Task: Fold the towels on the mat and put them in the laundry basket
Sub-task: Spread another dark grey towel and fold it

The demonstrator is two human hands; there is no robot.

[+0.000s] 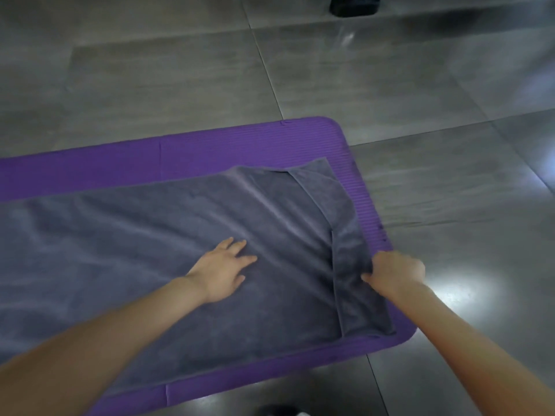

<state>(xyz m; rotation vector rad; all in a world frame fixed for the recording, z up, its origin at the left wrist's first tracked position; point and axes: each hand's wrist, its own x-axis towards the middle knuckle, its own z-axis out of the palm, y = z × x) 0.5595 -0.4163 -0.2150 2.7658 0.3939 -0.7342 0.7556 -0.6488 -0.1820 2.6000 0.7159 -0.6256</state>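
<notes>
- The grey towel (150, 250) lies spread along the purple mat (210, 151), which sits on the tiled floor (420, 85). Its right end is already turned back over itself as a narrow flap.
- The left hand (222, 271) rests flat on the middle of the towel with fingers spread, probably to pin the cloth so it does not slide.
- The right hand (396, 273) is curled round the folded right edge, gripping it, likely to straighten the flap or carry the fold further left.
- The fold looks only just begun; most of the towel is still one flat layer.
- A dark object (354, 6) stands at the far edge; I cannot tell whether it is the laundry basket.
- No brand, label or writing is readable anywhere.
</notes>
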